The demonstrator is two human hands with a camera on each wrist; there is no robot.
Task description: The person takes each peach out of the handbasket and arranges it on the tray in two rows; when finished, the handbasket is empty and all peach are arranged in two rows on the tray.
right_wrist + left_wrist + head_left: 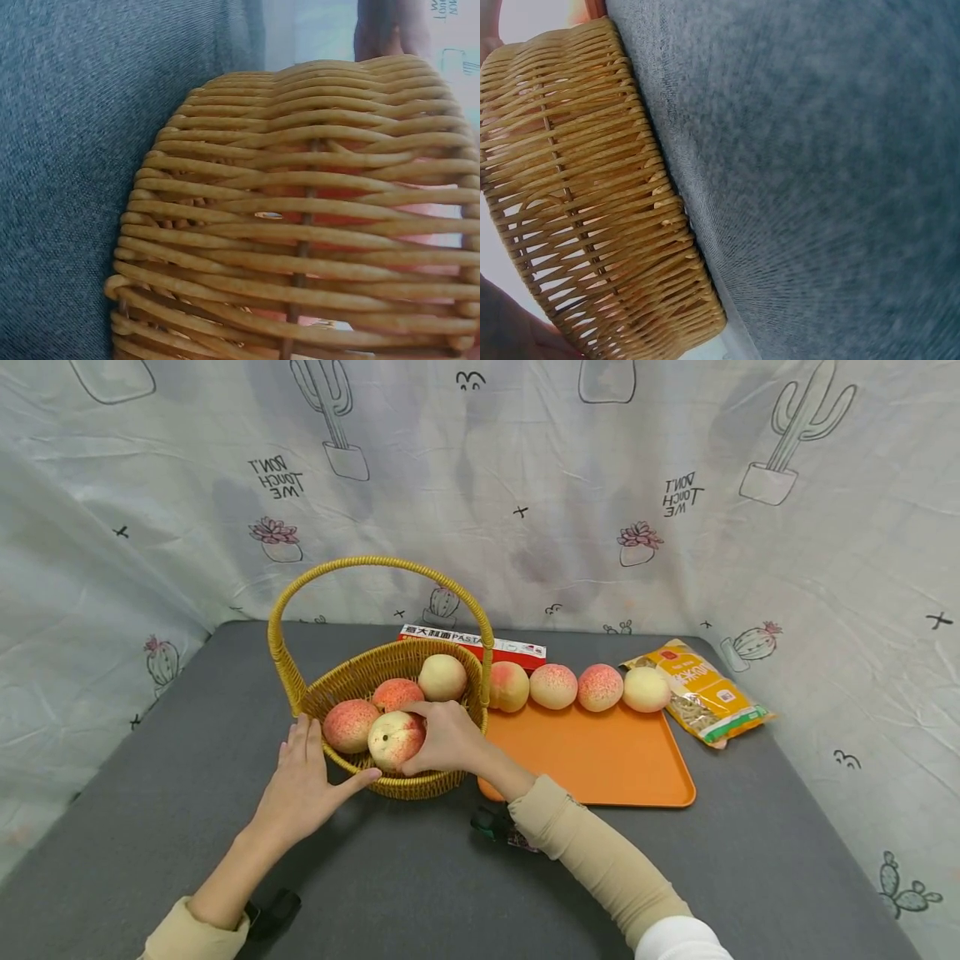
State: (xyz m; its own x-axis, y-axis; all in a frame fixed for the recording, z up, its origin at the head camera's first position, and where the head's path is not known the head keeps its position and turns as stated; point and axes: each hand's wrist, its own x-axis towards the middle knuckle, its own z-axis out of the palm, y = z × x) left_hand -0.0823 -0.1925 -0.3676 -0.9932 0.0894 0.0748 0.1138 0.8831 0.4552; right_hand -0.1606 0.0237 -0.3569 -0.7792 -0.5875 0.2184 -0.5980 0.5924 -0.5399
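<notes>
A yellow wicker basket [330,689] with a tall arched handle stands left of the middle in the head view and holds several peaches. My right hand [450,739] reaches over its front right side and grips a pale peach with a red blush [393,740]. Next to that peach lie two redder peaches [349,727] and a cream one [442,677]. My left hand [303,781] touches the basket's front left rim, its fingers straight and thumb spread. Both wrist views show the basket's woven side [592,187] up close, with peaches partly visible through the gaps.
An orange tray [592,756] lies to the right, with several peaches [600,687] in a row along its back edge. Behind the basket is a red pasta box [517,653]. A yellow food bag [701,692] lies at right. A dark object [491,822] sits below the right forearm.
</notes>
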